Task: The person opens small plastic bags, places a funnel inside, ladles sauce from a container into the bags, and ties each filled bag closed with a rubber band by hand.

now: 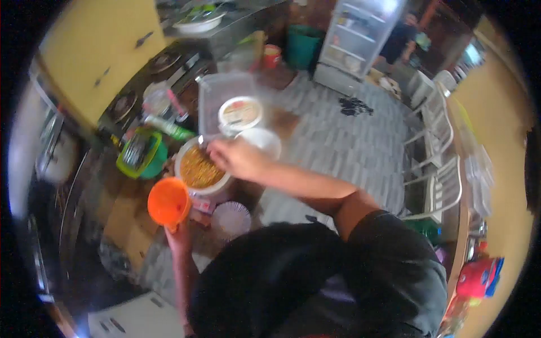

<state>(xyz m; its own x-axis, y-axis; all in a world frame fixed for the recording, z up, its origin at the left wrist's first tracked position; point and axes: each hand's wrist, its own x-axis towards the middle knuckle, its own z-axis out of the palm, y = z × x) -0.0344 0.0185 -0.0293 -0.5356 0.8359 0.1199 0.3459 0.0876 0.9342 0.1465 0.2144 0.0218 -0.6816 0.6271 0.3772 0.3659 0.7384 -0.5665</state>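
Note:
My left hand is closed on an orange plastic cup, its mouth facing up toward me. Right beside the cup stands a white bucket of loose yellow-brown food bits. Over the bucket's far right rim, my right hand has its fingers closed. A small shiny edge shows near those fingertips, but what they hold is too blurred to name. Just behind my right wrist is a white bowl or tub.
A labelled white tub stands by a clear plastic bin. Left are a green basket and stove burners. A pleated white paper-like stack lies near me. White chairs line the right; another person stands by the fridge.

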